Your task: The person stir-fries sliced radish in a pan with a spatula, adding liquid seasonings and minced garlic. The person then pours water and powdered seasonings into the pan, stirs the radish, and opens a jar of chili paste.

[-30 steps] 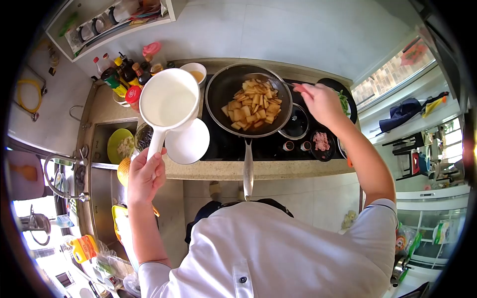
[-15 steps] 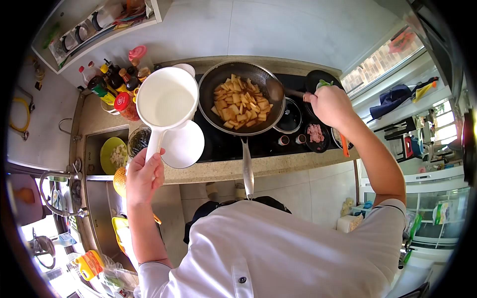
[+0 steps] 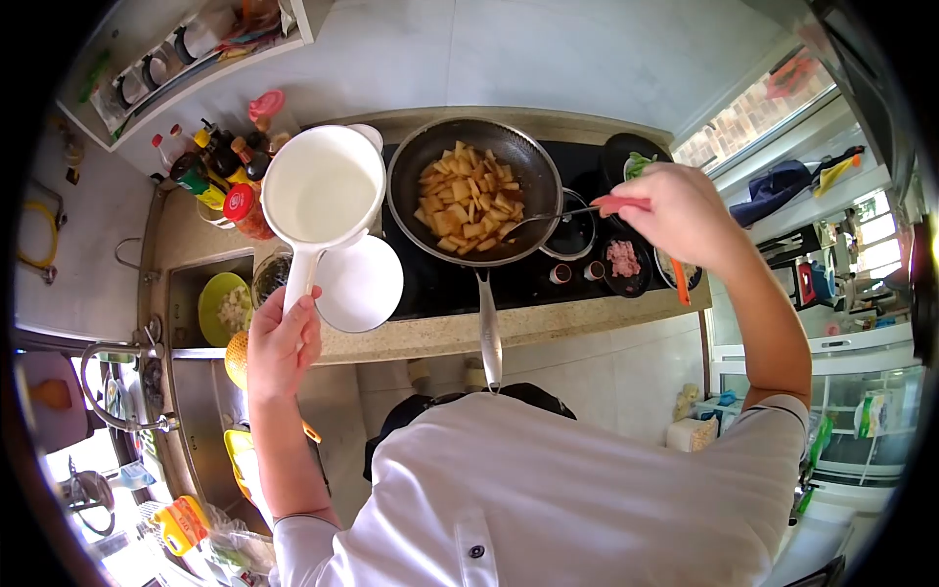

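Observation:
My left hand (image 3: pixel 282 342) is closed round the handle of a white water dipper (image 3: pixel 328 186), raised to the left of the wok with its open top towards me. Only its pale inside shows. My right hand (image 3: pixel 685 215) grips the reddish handle of a spatula (image 3: pixel 556 215). The spatula's tip meets the lower right side of the browned, sliced food (image 3: pixel 465 201), which looks like potato, inside the dark wok (image 3: pixel 528 157). A white bowl (image 3: pixel 364 289) sits below the dipper, partly hidden by it.
The wok's metal handle (image 3: pixel 490 342) juts over the counter edge. On the right stand a dish of pink chopped meat (image 3: pixel 623 259), two small jars (image 3: pixel 559 274) and a glass lid (image 3: pixel 572 230). Sauce bottles (image 3: pixel 220 157) crowd the left, above a sink holding a green bowl (image 3: pixel 210 308).
My right hand has shifted right and slightly down. The spatula has swung from the wok's right wall down to the food's lower right edge. My left hand and the dipper barely moved.

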A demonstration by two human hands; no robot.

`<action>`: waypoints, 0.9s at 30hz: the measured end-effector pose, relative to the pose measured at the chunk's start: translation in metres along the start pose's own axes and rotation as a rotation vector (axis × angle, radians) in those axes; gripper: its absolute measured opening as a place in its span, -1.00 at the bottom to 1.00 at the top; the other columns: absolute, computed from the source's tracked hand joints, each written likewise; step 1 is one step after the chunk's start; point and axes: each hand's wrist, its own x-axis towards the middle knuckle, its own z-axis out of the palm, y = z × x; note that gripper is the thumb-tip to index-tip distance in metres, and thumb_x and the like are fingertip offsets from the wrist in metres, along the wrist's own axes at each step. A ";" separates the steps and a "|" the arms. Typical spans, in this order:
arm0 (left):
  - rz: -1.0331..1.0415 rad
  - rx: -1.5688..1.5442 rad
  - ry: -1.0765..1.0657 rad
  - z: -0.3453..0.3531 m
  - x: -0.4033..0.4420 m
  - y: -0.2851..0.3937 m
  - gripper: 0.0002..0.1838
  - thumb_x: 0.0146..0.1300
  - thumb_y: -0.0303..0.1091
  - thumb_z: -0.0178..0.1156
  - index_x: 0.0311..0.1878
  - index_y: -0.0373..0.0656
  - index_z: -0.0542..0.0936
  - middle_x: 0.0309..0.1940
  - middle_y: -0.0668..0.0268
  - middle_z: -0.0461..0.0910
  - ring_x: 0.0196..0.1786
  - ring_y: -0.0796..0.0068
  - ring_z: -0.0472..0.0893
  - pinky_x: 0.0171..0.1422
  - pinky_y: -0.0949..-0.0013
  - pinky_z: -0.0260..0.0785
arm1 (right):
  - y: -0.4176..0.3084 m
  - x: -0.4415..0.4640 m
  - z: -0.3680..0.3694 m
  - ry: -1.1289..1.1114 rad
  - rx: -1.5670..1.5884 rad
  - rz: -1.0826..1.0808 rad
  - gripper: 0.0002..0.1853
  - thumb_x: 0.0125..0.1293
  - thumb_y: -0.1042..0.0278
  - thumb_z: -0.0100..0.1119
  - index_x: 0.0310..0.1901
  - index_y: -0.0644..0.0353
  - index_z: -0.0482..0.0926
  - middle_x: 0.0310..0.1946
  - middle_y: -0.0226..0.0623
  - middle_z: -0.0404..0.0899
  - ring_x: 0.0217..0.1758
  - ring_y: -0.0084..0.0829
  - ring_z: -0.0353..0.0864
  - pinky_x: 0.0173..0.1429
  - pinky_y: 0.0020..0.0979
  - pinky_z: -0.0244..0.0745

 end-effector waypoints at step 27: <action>0.308 0.805 0.058 0.064 0.100 -0.032 -0.75 0.52 -0.20 0.21 -0.08 -0.22 0.59 -0.54 0.47 0.48 -0.52 0.69 0.44 -0.45 0.44 0.28 | 0.063 -0.005 0.160 -0.198 1.620 0.714 -0.71 0.50 0.17 0.25 -0.18 0.29 0.63 -0.56 -0.31 0.51 -0.73 -0.66 0.22 -0.67 -0.57 0.04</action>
